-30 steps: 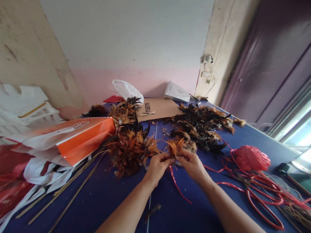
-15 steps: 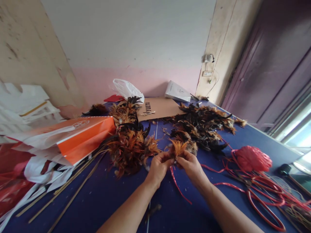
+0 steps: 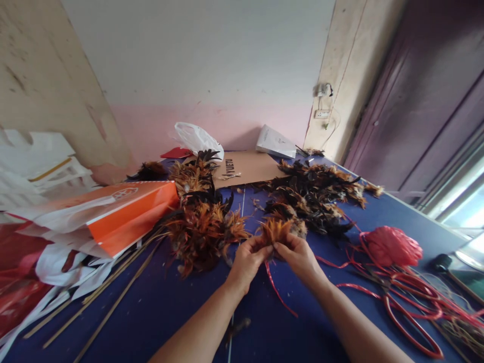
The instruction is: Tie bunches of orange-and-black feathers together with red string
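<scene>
**A:** What are the hands doing?

**B:** The left hand [image 3: 247,262] and the right hand [image 3: 298,257] are meeting over the blue table [image 3: 159,302]. Both are pinching the base of a small feather tuft [image 3: 275,231], with their fingertips pressed together around it.

**A:** Where is the feather tuft sitting?

**B:** It is fanning upward between the two thumbs, near the middle of the table. A red string [image 3: 276,290] is hanging from under the hands and trailing across the table toward the person.

**A:** What is lying around them?

**B:** A feather heap [image 3: 200,232] in brown and orange is lying just left of the left hand, and thin sticks [image 3: 113,295] are running out beside it. Dark feathers [image 3: 313,196] are spreading out behind the right hand. A string ball [image 3: 391,245] is sitting well off to the right. An orange bag [image 3: 124,214] is lying on the left.
</scene>
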Available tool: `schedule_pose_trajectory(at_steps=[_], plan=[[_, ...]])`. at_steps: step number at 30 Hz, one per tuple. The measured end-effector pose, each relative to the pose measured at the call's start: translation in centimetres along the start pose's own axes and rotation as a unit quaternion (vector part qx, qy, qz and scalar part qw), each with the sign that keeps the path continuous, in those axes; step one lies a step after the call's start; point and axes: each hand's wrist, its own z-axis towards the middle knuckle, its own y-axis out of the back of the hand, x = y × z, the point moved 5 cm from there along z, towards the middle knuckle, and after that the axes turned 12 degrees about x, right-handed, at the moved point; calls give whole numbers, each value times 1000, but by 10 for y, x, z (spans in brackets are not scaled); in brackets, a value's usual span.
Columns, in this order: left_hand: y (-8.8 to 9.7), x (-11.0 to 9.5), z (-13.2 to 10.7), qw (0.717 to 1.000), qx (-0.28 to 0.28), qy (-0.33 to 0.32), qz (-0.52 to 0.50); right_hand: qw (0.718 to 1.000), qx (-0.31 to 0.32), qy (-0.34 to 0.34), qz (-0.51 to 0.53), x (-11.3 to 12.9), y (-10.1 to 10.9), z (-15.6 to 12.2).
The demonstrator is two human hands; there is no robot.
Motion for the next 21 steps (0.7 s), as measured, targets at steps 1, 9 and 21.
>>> schedule_pose_trajectory(at_steps=[1,9,21], plan=[[1,-1,0,1000,-5,-6,8,1000,-2,0,1,1,-1,0],[10,13,4,998,-21,13,-54,993,-18,-30,109,3,-7,-3],[7,11,1,999,-8,28,-34,999,-3,-9,47,1,-7,-1]])
